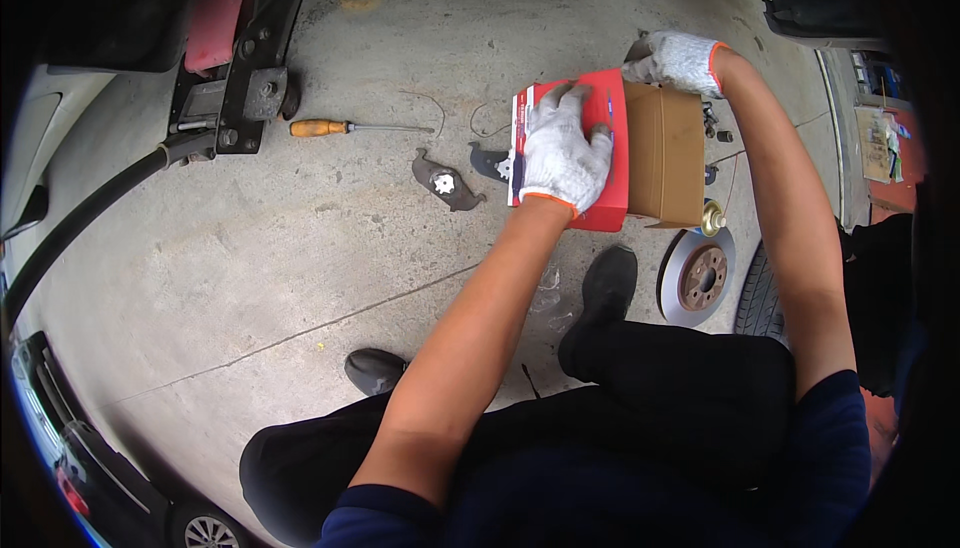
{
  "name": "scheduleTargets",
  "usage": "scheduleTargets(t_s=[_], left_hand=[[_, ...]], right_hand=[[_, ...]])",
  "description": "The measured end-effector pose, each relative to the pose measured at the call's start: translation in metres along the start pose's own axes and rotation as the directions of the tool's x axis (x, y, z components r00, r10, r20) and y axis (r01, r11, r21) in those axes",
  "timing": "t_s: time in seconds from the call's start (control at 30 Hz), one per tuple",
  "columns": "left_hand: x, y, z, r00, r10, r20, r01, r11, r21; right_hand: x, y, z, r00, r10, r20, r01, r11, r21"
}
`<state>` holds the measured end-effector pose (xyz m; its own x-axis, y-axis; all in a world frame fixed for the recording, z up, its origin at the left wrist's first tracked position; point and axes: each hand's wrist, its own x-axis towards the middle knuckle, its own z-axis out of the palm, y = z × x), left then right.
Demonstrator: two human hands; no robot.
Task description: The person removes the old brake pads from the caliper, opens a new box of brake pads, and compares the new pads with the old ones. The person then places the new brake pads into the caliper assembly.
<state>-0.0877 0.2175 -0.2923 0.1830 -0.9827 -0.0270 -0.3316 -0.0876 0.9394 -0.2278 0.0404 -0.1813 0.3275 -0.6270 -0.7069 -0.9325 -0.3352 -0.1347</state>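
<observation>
A red cardboard box (616, 183) with a white and blue side is in front of me, its plain brown flap (665, 163) standing out to the right. My left hand (567, 156), in a white knit glove with an orange cuff, rests on the red face with its fingers stretched out. At the box's far right corner is my right hand (676, 61), gloved alike. Its fingertips look dirty and are curled in by the corner; what they hold, if anything, is hidden. Two dark metal plates, one (446, 181) with a star-shaped centre, are to the left of the box.
An orange-handled screwdriver (322, 128) lies on the concrete floor. A brake disc (697, 278), a spray can (712, 219) and a tyre (762, 295) are near my right side. A jack (240, 98) with a black handle stands at the far left. Cars border the view.
</observation>
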Motion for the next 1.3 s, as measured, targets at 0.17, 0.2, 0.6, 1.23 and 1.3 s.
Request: scheduleTargets(t_s=[0.17,0.2,0.6,1.23,1.3], left_hand=[[-0.019,-0.003,0.018,0.99,0.046,-0.133,-0.032,0.994,0.105],[-0.022,-0.001,0.018,0.988,0.032,-0.148,-0.011,0.99,0.142],[-0.034,-0.003,0.034,1.0,0.018,-0.005,-0.017,0.978,0.209],[0.01,-0.263,-0.182,0.477,-0.876,-0.067,0.596,0.378,-0.708],[-0.003,-0.251,-0.162,0.483,-0.873,-0.074,0.789,0.47,-0.396]], right_hand=[[0.0,0.005,-0.003,0.98,-0.074,0.183,0.096,0.989,-0.112],[-0.004,0.003,-0.002,0.975,-0.099,0.198,0.12,0.988,-0.096],[0.016,-0.021,0.034,0.911,0.235,0.339,-0.087,0.913,-0.399],[-0.034,0.009,-0.013,0.977,0.023,0.213,0.015,0.984,-0.175],[-0.055,0.009,-0.021,0.985,-0.009,0.174,0.031,0.991,-0.127]])
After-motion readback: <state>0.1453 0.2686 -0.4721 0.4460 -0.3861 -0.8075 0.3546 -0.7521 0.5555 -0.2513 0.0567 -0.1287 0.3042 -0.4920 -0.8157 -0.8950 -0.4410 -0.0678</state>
